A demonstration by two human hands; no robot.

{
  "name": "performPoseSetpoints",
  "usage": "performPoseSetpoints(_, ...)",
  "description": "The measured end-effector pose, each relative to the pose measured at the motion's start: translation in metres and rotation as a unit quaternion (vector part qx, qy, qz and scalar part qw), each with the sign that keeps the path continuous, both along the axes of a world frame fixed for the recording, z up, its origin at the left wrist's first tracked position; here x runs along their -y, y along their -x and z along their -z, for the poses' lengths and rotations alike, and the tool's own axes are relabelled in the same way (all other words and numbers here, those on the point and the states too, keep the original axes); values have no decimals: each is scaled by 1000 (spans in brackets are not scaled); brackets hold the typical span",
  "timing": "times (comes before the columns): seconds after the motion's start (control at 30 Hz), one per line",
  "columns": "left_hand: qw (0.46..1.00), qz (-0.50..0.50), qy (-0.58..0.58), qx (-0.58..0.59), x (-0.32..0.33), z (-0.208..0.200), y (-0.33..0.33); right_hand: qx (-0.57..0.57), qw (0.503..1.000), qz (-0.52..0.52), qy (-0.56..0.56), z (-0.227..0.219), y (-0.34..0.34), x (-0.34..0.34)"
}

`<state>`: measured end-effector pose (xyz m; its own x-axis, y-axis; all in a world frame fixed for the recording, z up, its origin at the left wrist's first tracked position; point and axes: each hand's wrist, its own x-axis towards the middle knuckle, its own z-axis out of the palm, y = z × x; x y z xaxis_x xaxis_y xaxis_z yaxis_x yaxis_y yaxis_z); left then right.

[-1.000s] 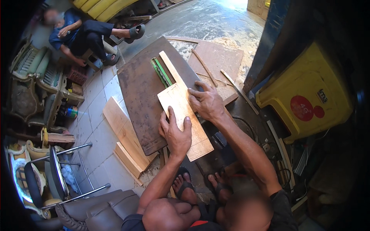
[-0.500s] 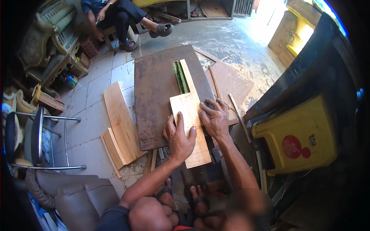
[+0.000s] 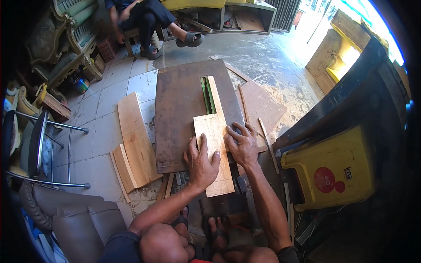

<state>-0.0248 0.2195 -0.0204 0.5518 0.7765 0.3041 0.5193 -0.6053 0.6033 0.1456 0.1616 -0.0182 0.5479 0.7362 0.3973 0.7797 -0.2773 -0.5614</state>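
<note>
A pale rectangular board (image 3: 221,176) lies lengthwise on a dark, worn tabletop (image 3: 177,101), its near end reaching past the table's front edge. My left hand (image 3: 202,164) rests on the board with thumb and fingers apart, some fingers at its left edge. Along the board's right side runs a long narrow wooden strip (image 3: 215,98). On that strip sits my right hand (image 3: 243,144), fingers bent and spread, its thumb hidden. Just beyond the board's far end is a green-edged slot (image 3: 206,94) in the tabletop, with a dark, jagged-edged blade showing inside.
Cut planks (image 3: 136,136) lean at the table's left. A yellow plastic stool (image 3: 329,171) stands tipped at right, near a dark slanted panel (image 3: 333,92). A seated person's sandal (image 3: 190,40) shows beyond the table. Offcuts and sawdust (image 3: 272,94) litter the floor. A brown padded seat (image 3: 87,223) is nearby.
My view has tilted a little, shifting the scene. Both hands and the board keep nearly the same place on the table. The seated person's arm has moved.
</note>
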Motion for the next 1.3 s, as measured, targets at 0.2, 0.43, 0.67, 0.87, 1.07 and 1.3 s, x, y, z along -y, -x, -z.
performPoseSetpoints(0.2,1000,-1,16,-18,-2,-7,3,-1,1000,-2,-1,0,0,0)
performPoseSetpoints(0.43,1000,1,10,-18,-5,-7,6,0,1000,-4,7,1,1,1)
performPoseSetpoints(0.67,1000,5,-11,-23,-7,-7,9,-4,1000,-3,9,-1,1,1)
performPoseSetpoints(0.87,999,5,-13,-33,-9,-8,7,-11,1000,-12,8,0,0,2)
performPoseSetpoints(1.07,999,10,-18,-39,-11,-8,7,-12,1000,-13,7,-1,0,1)
performPoseSetpoints(1.3,999,21,-10,-40,-12,-11,8,-8,1000,-17,10,-1,-2,1)
